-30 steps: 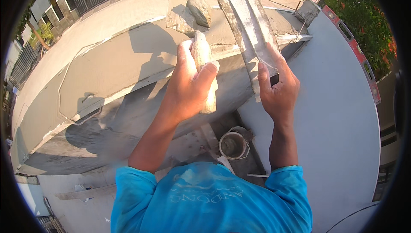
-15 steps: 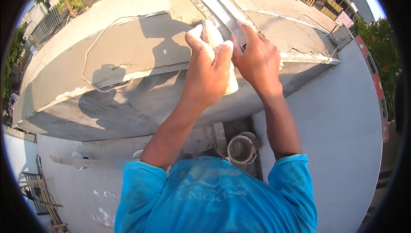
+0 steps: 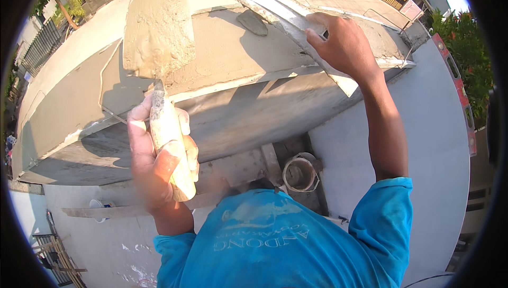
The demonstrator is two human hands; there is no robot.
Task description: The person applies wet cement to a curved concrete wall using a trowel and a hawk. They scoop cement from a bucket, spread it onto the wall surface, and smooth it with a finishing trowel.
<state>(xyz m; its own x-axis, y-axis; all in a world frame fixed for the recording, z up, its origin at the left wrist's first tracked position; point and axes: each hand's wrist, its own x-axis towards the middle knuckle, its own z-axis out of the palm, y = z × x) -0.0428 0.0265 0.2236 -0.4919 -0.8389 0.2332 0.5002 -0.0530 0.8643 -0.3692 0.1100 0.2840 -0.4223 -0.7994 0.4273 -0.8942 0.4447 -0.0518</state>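
While your left hand (image 3: 161,161) is wrapped around the pale handle of the trowel (image 3: 159,29), the tool runs straight out ahead of your grip, its broad blade coated with wet, tan-grey mortar and lying well beyond your fingers, over the plastered ledge (image 3: 227,50). Your thumb crosses the front of the handle, your fingertips show along its right side, and the rounded butt pokes out below the fist, near your wrist; whether the blade touches the ledge or hangs just above it, you cannot tell from here. Your right hand (image 3: 346,47) is curled on the back of the long float (image 3: 275,10), fingers and thumb bent in toward its pale raised ridge, though the part they pinch is largely hidden. The float lies slantwise under that hand: its longer stretch reaches up and left of your fingers, and its other end slips out beneath your wrist, past the ledge's near edge. A grey lump of mortar (image 3: 253,23) sits just beside the float's far left end, between your two tools and well apart from both hands. Below, the bucket (image 3: 300,190) stands between your forearms, and the red level (image 3: 460,92) lies along the white wall's (image 3: 391,129) outer edge, to your right.
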